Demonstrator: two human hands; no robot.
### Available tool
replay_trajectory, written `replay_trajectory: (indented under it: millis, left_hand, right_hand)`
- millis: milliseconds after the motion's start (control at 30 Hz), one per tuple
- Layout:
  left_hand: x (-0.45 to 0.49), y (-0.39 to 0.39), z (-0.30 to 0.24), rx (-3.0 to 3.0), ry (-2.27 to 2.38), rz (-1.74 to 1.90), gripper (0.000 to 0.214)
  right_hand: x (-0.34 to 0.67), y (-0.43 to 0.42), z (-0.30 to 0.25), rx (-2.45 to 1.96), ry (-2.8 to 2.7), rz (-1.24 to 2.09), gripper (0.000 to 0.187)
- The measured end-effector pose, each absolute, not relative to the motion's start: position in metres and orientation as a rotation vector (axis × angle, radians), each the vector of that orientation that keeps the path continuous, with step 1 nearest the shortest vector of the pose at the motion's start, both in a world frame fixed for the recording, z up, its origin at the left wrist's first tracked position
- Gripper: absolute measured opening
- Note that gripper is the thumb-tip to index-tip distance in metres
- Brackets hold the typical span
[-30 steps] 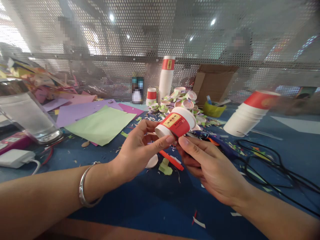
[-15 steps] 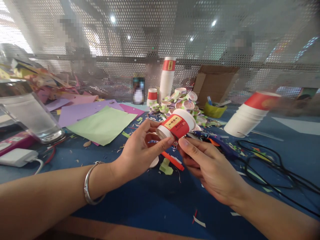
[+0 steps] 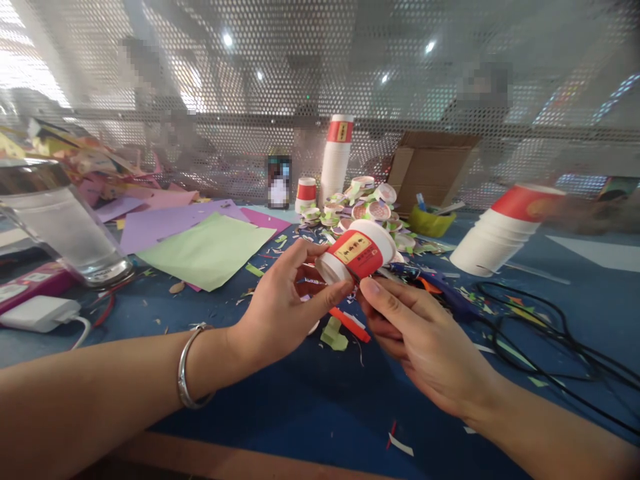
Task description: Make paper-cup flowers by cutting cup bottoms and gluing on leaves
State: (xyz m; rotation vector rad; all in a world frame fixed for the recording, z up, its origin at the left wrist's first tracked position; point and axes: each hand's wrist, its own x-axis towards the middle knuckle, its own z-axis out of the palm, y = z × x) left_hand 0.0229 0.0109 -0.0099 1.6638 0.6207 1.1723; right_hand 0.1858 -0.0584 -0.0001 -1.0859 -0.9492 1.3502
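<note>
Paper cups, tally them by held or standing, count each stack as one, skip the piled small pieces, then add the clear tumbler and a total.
Held paper cup: 1
Standing paper cups or stacks: 3
Clear tumbler: 1
Total: 5

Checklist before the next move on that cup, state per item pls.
1. Left hand has the cup: ok, thumb and fingers at its left end.
2. Right hand grip: cannot tell, fingertips close by the cup's underside, contact hidden.
3. Table around the hands free of bits: not ok, orange object and green scrap lie there.
4. Glass away from both hands: ok, well off to the left.
5. Inside of the cup: cannot tell, hidden from this view.
</note>
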Motion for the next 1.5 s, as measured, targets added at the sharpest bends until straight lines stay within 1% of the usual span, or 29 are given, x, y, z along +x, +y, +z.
replay_trajectory:
  millis: [333,633,767,967,1067,1133,1200,1367,1500]
  left_hand:
    - [0.020,0.019,-0.015,1.878,0.638,1.222,0.036]
    - [0.012,0.029,-0.017,2.310,0.582,1.408,0.040]
    - [0.015,0.027,-0.014,2.126,0.602,1.366,0.042]
    - [0.021,0.017,-0.008,1.484,0.579,1.148,0.054]
    - [0.022,0.016,-0.008,1.307,0.594,1.053,0.046]
    - [0.022,0.017,-0.008,1.288,0.557,1.023,0.039]
    - [0.022,0.018,-0.008,1.312,0.528,1.035,0.036]
    - [0.022,0.015,-0.010,1.409,0.567,1.081,0.034]
    - [0.022,0.009,-0.010,1.436,0.595,1.067,0.034]
  right_hand:
    - [0.187,-0.058,-0.004,-1.091,-0.997,1.316,0.044]
    - [0.185,-0.058,-0.005,-1.098,-1.004,1.282,0.047]
    - [0.187,-0.058,-0.004,-1.095,-1.055,1.263,0.047]
    - [0.188,-0.057,-0.003,-1.074,-1.160,1.217,0.045]
    - [0.188,-0.055,-0.004,-1.093,-1.151,1.227,0.045]
    - [0.189,-0.054,-0.005,-1.109,-1.159,1.215,0.044]
    - [0.189,-0.054,-0.006,-1.118,-1.171,1.203,0.044]
    - [0.189,-0.055,-0.007,-1.150,-1.190,1.161,0.044]
    - [0.188,-0.057,-0.005,-1.109,-1.203,1.171,0.041]
